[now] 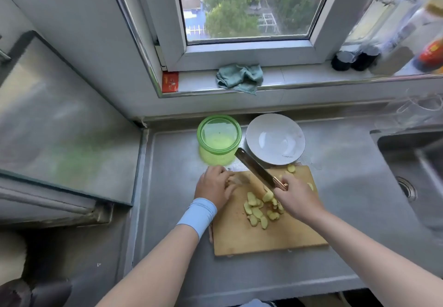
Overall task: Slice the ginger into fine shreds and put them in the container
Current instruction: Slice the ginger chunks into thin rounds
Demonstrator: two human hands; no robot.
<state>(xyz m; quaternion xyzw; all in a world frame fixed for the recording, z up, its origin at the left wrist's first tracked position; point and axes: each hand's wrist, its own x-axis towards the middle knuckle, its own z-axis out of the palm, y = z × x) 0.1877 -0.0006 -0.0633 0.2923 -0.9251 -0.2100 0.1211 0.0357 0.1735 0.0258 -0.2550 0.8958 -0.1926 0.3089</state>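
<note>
Ginger [261, 207] is lying as a loose heap of pale yellow slices near the middle of the cutting board [263, 239], with one stray slice [291, 168] sitting at the far right corner. The slices are pointing in mixed directions, sharing no common axis.

The right hand [297, 200] is gripping the knife [254, 168] by its handle, fingers wrapped around it just beyond the heap. The blade's long axis is running diagonally – handle at the near right, tip at the far left – and the tip is pointing at the gap between the green container [218, 138] and the white plate [275, 138].

The left hand [214, 186] is resting at the board's far left corner with its fingers curled downward. That spot is blurred, so whether they are holding a piece of ginger cannot be told.

The container is standing upright with its mouth open, just beyond the left hand, and the plate is sitting beside it on the right, close to the board's far edge.

The near half of the board is lying bare. The tabletop [347, 186] is offering open room to the right of the board, up to the sink [412, 174], and along the near side too – on the left, a narrower strip is running between the board and the tabletop's raised edge.
</note>
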